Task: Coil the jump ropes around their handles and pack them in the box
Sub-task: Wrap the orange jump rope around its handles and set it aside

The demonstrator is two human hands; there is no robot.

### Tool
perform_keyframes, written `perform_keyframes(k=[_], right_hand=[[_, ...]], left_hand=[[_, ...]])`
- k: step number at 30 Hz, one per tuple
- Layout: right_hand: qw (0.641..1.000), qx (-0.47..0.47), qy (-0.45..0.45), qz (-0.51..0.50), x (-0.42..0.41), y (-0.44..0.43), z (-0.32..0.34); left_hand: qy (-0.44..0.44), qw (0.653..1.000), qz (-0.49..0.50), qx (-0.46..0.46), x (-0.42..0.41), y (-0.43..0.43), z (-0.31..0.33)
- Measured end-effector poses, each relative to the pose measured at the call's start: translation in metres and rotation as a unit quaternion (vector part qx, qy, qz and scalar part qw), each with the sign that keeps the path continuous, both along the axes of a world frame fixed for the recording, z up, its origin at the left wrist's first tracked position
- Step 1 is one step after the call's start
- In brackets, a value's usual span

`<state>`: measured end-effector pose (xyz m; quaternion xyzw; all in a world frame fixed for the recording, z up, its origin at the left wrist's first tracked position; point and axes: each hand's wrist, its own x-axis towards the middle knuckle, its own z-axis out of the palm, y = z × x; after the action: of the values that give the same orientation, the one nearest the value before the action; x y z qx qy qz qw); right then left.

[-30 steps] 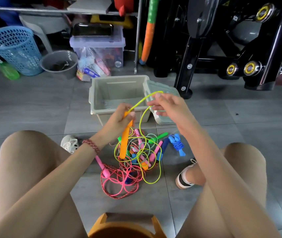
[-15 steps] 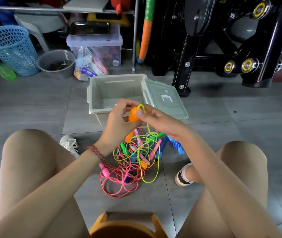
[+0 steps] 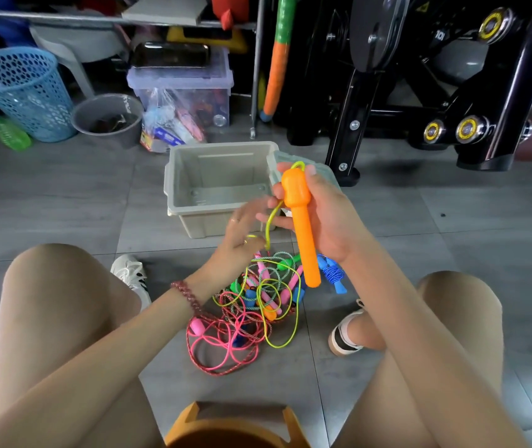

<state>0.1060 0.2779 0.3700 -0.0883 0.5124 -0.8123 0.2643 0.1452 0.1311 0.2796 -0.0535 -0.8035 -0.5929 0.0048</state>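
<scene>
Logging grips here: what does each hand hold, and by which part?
The right hand grips the orange handle by its thick upper end. The yellow cord runs down into the blurred left hand; its grip cannot be told.

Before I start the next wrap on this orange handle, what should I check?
1. Orange handle gripped by right hand: ok.
2. Left hand holding the yellow-green rope: cannot tell, blurred.
3. Rope seated at the handle's top: ok, one loop over it.
4. Wraps on the handle's shaft: not ok, none.
5. Rope's slack clear of the pile: not ok, it lies among other ropes.
6. Box open with room: ok.
</scene>
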Motion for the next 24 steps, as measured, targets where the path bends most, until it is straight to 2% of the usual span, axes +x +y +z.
perform_keyframes(k=[3, 5, 6, 7, 10, 11, 12, 14, 16, 18, 24], right_hand=[[0.999, -0.003, 0.037, 0.029, 0.001, 0.003, 0.005], [0.994, 0.048, 0.101, 0.017, -0.002, 0.011, 0.003], [0.982, 0.108, 0.154, 0.002, -0.003, 0.016, 0.001], [0.957, 0.191, 0.219, -0.015, -0.004, 0.020, 0.000], [0.830, 0.414, 0.375, -0.013, -0.003, 0.028, -0.005], [0.802, 0.454, 0.389, 0.003, -0.001, 0.029, -0.006], [0.791, 0.476, 0.383, 0.019, 0.002, 0.029, -0.007], [0.800, 0.492, 0.341, 0.041, 0.007, 0.028, -0.010], [0.816, 0.482, 0.314, 0.062, 0.011, 0.024, -0.011], [0.848, 0.434, 0.290, 0.089, 0.014, 0.016, -0.013], [0.904, 0.332, 0.245, 0.116, 0.018, -0.006, -0.018]], left_hand=[[-0.135, 0.974, -0.150, -0.104, -0.004, -0.002, -0.030], [-0.207, 0.949, -0.205, -0.124, 0.000, -0.004, -0.039], [-0.227, 0.943, -0.209, -0.122, 0.002, -0.004, -0.040], [-0.234, 0.942, -0.198, -0.133, 0.004, -0.007, -0.041], [-0.212, 0.952, -0.108, -0.191, 0.001, -0.021, -0.039], [-0.192, 0.966, -0.065, -0.164, -0.001, -0.025, -0.036], [-0.163, 0.980, -0.023, -0.112, -0.004, -0.028, -0.032], [-0.087, 0.995, 0.036, -0.017, -0.005, -0.030, -0.014], [-0.019, 0.998, 0.049, 0.021, -0.001, -0.028, 0.004], [0.034, 0.997, 0.050, 0.039, 0.002, -0.024, 0.016], [0.084, 0.991, 0.061, 0.080, -0.002, -0.021, 0.031]])
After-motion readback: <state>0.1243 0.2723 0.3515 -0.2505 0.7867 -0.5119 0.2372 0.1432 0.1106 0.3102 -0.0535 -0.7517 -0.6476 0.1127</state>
